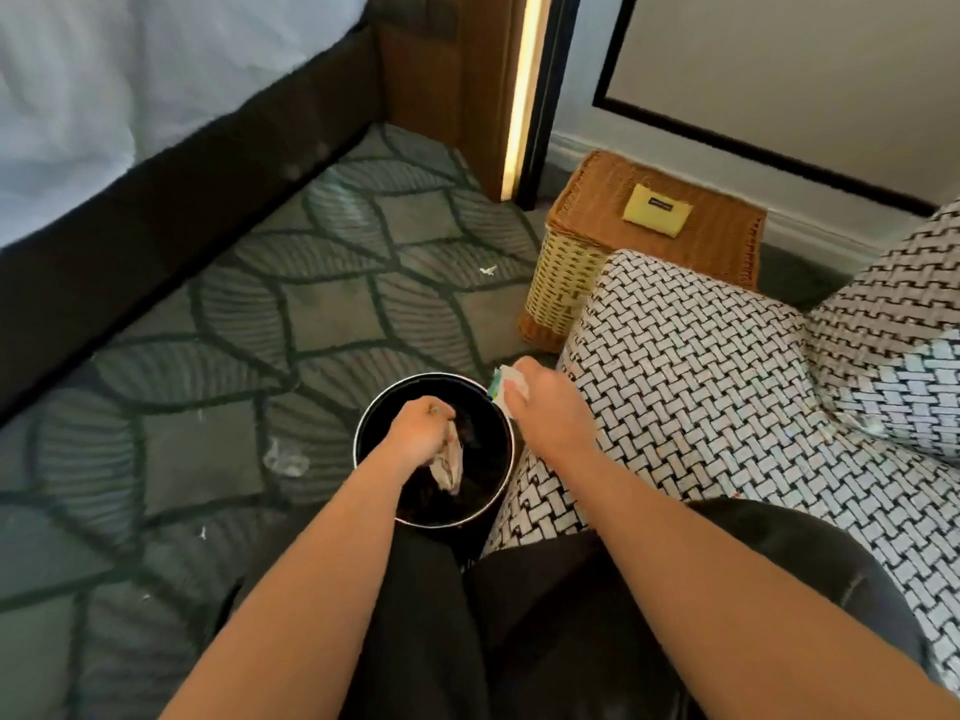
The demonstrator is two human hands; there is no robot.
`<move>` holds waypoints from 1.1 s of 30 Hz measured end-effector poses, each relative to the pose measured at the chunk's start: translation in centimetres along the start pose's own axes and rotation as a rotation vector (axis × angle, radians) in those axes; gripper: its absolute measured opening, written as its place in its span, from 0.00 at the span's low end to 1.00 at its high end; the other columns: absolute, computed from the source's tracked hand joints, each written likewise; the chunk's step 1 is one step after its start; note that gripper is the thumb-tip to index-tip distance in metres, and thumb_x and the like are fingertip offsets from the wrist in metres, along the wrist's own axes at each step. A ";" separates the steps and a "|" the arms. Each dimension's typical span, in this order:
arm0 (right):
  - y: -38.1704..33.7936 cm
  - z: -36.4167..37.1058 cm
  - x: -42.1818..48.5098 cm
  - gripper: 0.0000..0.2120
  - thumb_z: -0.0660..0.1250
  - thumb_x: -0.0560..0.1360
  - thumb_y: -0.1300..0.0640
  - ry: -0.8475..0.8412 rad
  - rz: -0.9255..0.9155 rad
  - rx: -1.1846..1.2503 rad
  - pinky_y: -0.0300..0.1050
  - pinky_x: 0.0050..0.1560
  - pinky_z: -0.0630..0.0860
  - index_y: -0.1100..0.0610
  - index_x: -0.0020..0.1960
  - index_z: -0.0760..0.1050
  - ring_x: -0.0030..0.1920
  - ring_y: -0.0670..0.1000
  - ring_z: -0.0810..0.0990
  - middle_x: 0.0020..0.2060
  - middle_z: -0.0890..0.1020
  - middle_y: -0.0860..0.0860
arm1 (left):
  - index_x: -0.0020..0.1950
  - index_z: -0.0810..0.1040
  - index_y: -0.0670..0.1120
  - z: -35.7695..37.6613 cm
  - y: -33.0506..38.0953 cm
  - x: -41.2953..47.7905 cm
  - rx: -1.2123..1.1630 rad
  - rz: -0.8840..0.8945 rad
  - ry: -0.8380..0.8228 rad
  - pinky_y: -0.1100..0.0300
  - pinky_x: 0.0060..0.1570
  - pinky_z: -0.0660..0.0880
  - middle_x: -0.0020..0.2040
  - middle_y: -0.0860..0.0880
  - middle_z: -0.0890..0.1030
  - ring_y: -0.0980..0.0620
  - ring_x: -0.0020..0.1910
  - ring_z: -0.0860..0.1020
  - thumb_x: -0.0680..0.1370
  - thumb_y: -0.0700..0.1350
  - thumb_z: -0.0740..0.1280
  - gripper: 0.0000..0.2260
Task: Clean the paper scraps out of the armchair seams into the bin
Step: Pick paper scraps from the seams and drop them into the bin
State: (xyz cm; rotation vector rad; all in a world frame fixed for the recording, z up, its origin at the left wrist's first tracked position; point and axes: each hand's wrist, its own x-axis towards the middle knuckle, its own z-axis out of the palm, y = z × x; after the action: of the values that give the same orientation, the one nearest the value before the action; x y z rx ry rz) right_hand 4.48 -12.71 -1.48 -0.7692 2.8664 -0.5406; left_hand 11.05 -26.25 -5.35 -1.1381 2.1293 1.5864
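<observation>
Already both hands are at the bin [363, 423], which stands on the carpet [322, 314] just beside the armchair [701, 381]. The left hand [418, 428] is over the bin's mouth, fingers curled round a crumpled scrap [449, 467] that hangs down inside the rim. The right hand [545, 407] pinches a flat scrap [506, 387] at the bin's far edge, next to the chair arm and not quite over the opening.

I judge the task well under way: two scraps are gathered and only need letting go. What is left in the seams is hard to say. The seam [810, 350] between arm and seat looks free of paper, but the busy weave may hide small pieces, and the person's legs cover the near part of the seat.

Several white bits [285, 459] lie on the carpet between the bin and the bed [156, 200]. A wicker basket [582, 252] with a yellow pouch [657, 208] on its lid stands behind the chair arm. Nothing blocks the drop.
</observation>
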 end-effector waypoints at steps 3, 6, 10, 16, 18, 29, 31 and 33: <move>-0.4 1.3 1.4 0.11 0.55 0.79 0.53 -0.156 -0.079 -0.122 0.51 0.42 0.73 0.59 0.55 0.70 0.48 0.61 0.78 0.46 0.80 0.58 | 0.50 0.75 0.47 -0.3 0.1 1.0 -0.032 0.009 0.003 0.61 0.27 0.67 0.34 0.48 0.74 0.51 0.31 0.72 0.81 0.39 0.53 0.12; -0.9 3.3 2.9 0.11 0.58 0.78 0.54 -0.316 -0.068 -0.050 0.50 0.45 0.72 0.57 0.57 0.72 0.52 0.60 0.77 0.51 0.79 0.58 | 0.51 0.76 0.48 -1.2 -0.8 1.9 0.076 0.000 -0.054 0.59 0.33 0.72 0.41 0.45 0.75 0.47 0.40 0.75 0.81 0.40 0.53 0.12; -1.4 6.7 3.5 0.12 0.63 0.76 0.56 -0.439 0.013 0.146 0.45 0.47 0.69 0.61 0.57 0.74 0.55 0.58 0.75 0.54 0.78 0.58 | 0.52 0.78 0.39 -3.3 -3.7 3.0 0.299 -0.104 -0.092 0.48 0.52 0.78 0.50 0.36 0.79 0.40 0.50 0.79 0.79 0.39 0.56 0.12; -1.0 9.6 4.0 0.23 0.61 0.78 0.53 -0.584 0.172 0.197 0.46 0.62 0.66 0.61 0.70 0.64 0.66 0.58 0.69 0.66 0.71 0.59 | 0.70 0.64 0.44 -3.0 -3.5 4.4 0.204 -0.146 -0.163 0.49 0.51 0.76 0.59 0.38 0.76 0.44 0.48 0.76 0.79 0.42 0.60 0.19; -0.9 9.7 4.2 0.24 0.54 0.81 0.53 -0.672 0.222 0.194 0.46 0.67 0.61 0.61 0.74 0.57 0.71 0.58 0.63 0.72 0.64 0.58 | 0.75 0.56 0.45 -2.4 -3.0 4.5 0.318 -0.150 -0.251 0.51 0.56 0.72 0.66 0.41 0.71 0.43 0.59 0.73 0.79 0.47 0.61 0.26; -1.0 5.9 2.9 0.11 0.56 0.78 0.57 -0.412 0.079 -0.117 0.48 0.46 0.70 0.60 0.53 0.74 0.53 0.59 0.76 0.52 0.78 0.57 | 0.59 0.75 0.40 -0.9 -2.3 2.8 0.521 0.056 -0.184 0.57 0.49 0.68 0.56 0.41 0.77 0.42 0.58 0.74 0.79 0.46 0.60 0.13; -0.9 4.0 3.0 0.11 0.55 0.79 0.55 -0.289 -0.050 -0.313 0.50 0.53 0.69 0.58 0.55 0.73 0.57 0.58 0.73 0.54 0.78 0.56 | 0.53 0.76 0.42 -0.7 -1.9 1.9 0.466 0.082 -0.193 0.59 0.44 0.67 0.47 0.43 0.77 0.43 0.54 0.76 0.80 0.47 0.60 0.11; 0.0 2.1 3.3 0.14 0.55 0.79 0.52 -0.230 -0.139 -0.470 0.52 0.59 0.66 0.56 0.58 0.72 0.60 0.57 0.71 0.56 0.77 0.55 | 0.50 0.77 0.42 -0.5 -1.3 1.3 0.398 0.104 -0.183 0.57 0.46 0.69 0.45 0.45 0.77 0.44 0.50 0.76 0.80 0.48 0.60 0.11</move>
State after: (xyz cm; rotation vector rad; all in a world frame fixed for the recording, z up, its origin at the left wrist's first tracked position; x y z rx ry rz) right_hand 2.07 -14.97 -3.52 -1.0218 2.7568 0.2151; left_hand 11.20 -27.45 -6.87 -0.7364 2.2711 1.1749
